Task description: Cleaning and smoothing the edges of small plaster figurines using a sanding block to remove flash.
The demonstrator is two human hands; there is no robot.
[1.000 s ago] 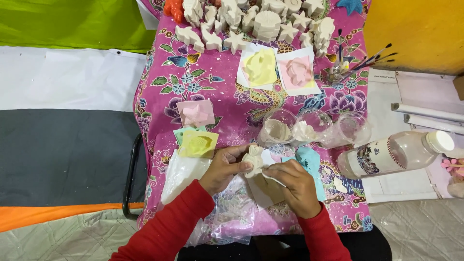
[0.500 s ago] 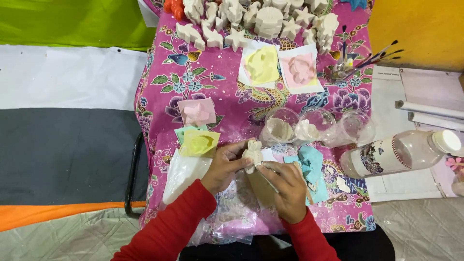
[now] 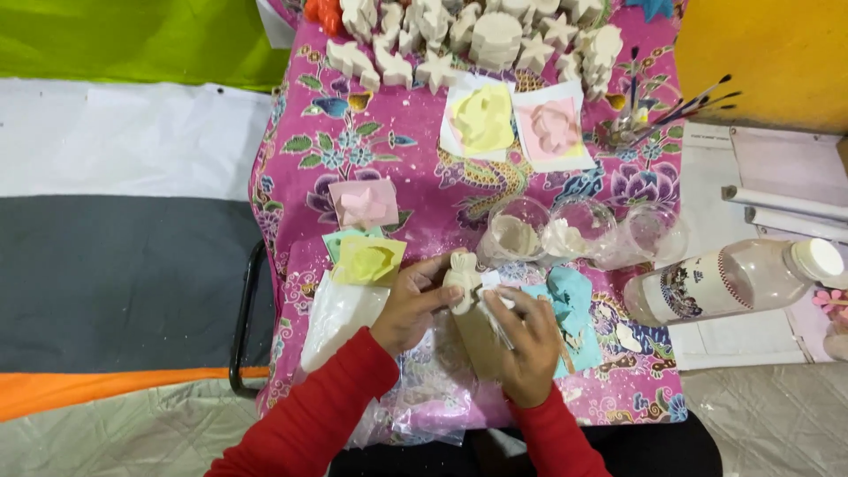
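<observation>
A counter (image 3: 371,159) draped in pink floral cloth stands on grey tarpaulin floor (image 3: 106,433); green, white, dark grey and orange banners lie alongside.

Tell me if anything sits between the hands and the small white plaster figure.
Nothing visible does. The left hand already grips the plaster figure from its left side, and the right hand touches it from the right. The yellow mould lies off to the left, apart.
</observation>
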